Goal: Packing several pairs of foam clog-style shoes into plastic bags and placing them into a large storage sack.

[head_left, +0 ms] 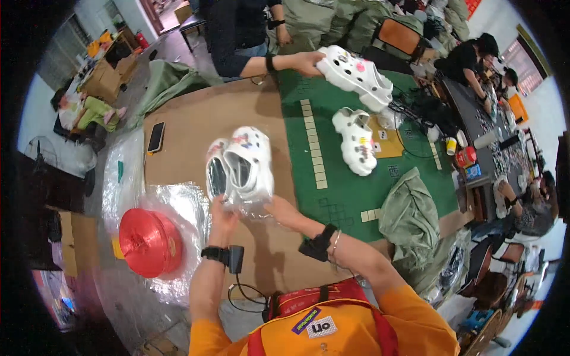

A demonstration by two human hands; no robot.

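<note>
left hand [224, 217]: gripping the bag's near edge
right hand [281, 212]: pinching the bag [254, 207] too
clogs [256, 157]: white pair inside

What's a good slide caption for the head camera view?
Left hand and right hand hold a clear plastic bag of white, colourfully decorated clogs over a brown tabletop.

the head view looks from your head, facing downward and forward across the table [184, 115]. your left hand [224, 215] and right hand [284, 213] appear at close range, near the centre; the fisheye lens bends straight edges toward the rim.
</note>
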